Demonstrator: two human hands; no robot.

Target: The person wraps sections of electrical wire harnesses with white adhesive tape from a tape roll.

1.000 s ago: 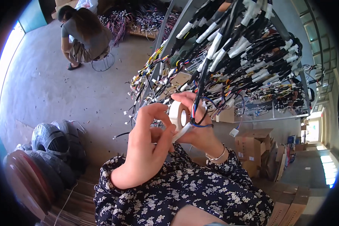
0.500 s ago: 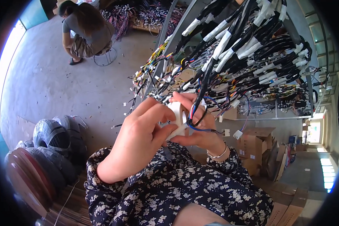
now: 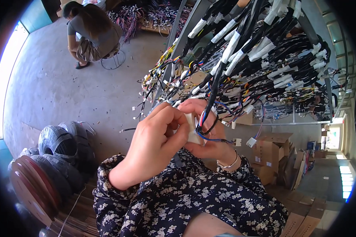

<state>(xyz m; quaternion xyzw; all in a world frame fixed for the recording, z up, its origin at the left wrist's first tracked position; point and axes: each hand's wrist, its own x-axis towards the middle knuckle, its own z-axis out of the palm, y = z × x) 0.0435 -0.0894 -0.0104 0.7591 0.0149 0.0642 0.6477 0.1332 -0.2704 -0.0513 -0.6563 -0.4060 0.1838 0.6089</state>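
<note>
The white tape roll is near the centre of the view. The left hand has its grip closed on the roll's nine-o'clock side; the fingertips are partly hidden. The right hand is gripping the same roll from four o'clock. A black wire bundle comes down from one o'clock, just beside the roll. Toward eleven o'clock, another person sits on a stool.
</note>
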